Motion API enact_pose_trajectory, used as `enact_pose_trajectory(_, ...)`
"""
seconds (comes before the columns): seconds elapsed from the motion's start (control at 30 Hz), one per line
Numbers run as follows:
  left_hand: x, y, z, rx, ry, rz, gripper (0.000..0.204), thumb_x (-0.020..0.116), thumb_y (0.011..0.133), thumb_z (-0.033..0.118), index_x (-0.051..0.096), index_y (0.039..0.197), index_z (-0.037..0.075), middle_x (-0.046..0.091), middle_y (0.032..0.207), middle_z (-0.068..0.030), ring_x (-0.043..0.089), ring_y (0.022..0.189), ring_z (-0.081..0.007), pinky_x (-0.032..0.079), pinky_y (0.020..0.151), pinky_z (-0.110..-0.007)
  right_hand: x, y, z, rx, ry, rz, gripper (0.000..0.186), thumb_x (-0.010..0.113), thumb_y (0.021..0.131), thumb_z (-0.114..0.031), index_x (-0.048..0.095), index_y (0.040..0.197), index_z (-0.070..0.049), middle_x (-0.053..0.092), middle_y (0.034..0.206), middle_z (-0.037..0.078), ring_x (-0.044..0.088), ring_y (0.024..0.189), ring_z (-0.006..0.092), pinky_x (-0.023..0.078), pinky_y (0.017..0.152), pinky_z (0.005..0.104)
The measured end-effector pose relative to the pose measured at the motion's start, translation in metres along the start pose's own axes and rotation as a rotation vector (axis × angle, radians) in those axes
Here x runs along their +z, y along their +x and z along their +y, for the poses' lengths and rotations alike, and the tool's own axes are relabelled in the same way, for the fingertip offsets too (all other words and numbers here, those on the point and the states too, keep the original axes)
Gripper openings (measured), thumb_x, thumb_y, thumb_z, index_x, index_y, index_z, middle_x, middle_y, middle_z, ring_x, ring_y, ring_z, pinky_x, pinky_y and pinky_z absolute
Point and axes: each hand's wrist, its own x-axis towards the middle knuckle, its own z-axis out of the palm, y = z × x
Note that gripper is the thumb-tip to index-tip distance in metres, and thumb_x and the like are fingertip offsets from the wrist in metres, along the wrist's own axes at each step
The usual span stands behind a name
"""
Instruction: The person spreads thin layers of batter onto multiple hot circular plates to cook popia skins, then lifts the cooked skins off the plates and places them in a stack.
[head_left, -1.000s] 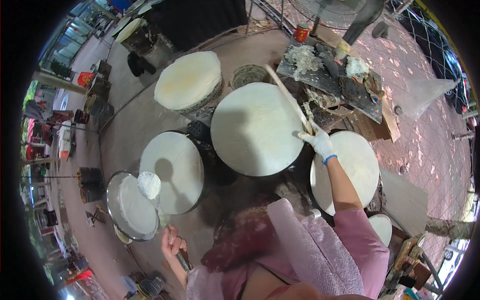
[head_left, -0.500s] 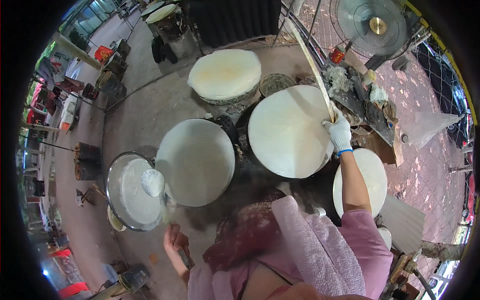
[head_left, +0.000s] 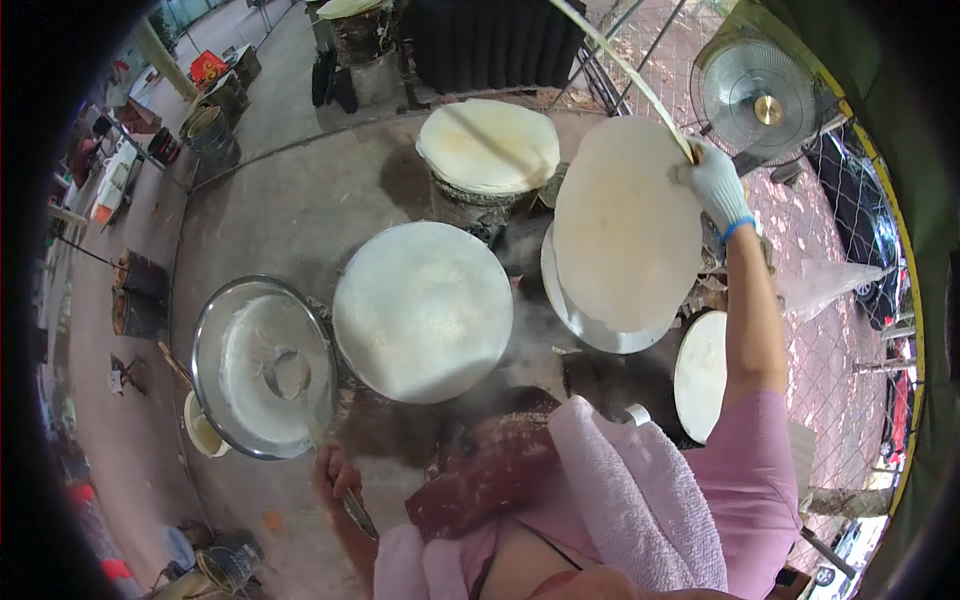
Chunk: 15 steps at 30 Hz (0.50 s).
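Note:
My right hand point(head_left: 718, 188), in a white knit glove, is closed on a long pale stick point(head_left: 645, 85) beside a thin round pancake point(head_left: 628, 225). The pancake is raised off the right griddle point(head_left: 628, 340), whose near rim shows beneath it. I cannot tell whether the fingers also pinch its edge. My bare left hand point(head_left: 338, 475) grips a ladle point(head_left: 290, 374) by its handle. The ladle's bowl sits in white batter inside a metal basin point(head_left: 210, 410). Between the hands, a pale layer covers the left griddle point(head_left: 422, 312).
A stack of round pancakes point(head_left: 488, 145) stands behind the griddles. Another round pale surface point(head_left: 702, 375) is below my right forearm. A fan point(head_left: 762, 105) stands at the far right by a wire fence point(head_left: 835, 240). A small pale bucket point(head_left: 205, 430) touches the basin's left side.
My right hand has moved up and right with the stick, and the pancake has come off the right griddle. The ladle has gone down into the batter. The left griddle's surface looks whiter.

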Motion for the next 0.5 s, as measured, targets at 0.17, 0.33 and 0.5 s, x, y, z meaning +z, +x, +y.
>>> enact_pose_trajectory(0.17, 0.021, -0.005, -0.017, 0.099, 0.045, 0.088, 0.02, 0.046, 0.098, 0.023, 0.053, 0.1, 0.004, 0.036, 0.058, 0.0058, 0.028, 0.033, -0.0041, 0.023, 0.032, -0.019, 0.004, 0.113, -0.026, -0.194, -0.376, -0.008, 0.036, 0.064, 0.072, -0.019, 0.063, 0.104, -0.002, 0.067, 0.087, 0.02, 0.065, 0.082, 0.0339, 0.05, 0.073, 0.0412)
enact_pose_trajectory(0.33, 0.012, -0.026, -0.038, 0.181, -0.008, 0.094, 0.027, 0.035, 0.102, 0.023, 0.051, 0.105, 0.001, 0.038, 0.06, 0.0055, 0.033, 0.033, -0.0039, 0.026, 0.032, -0.02, 0.064, 0.137, -0.109, -0.576, -0.397, 0.15, 0.026, 0.055, 0.082, -0.02, 0.06, 0.106, -0.011, 0.066, 0.089, 0.018, 0.064, 0.084, 0.036, 0.05, 0.072, 0.0452)
enact_pose_trajectory(0.5, 0.019, -0.038, -0.055, 0.276, 0.01, 0.11, 0.028, 0.034, 0.102, 0.021, 0.052, 0.103, 0.0, 0.038, 0.06, 0.0048, 0.034, 0.034, -0.0045, 0.029, 0.032, -0.022, 0.199, 0.139, -0.098, -0.774, -0.568, 0.087, 0.037, 0.046, 0.086, -0.009, 0.048, 0.123, -0.013, 0.065, 0.084, 0.013, 0.066, 0.075, 0.029, 0.053, 0.06, 0.0419)
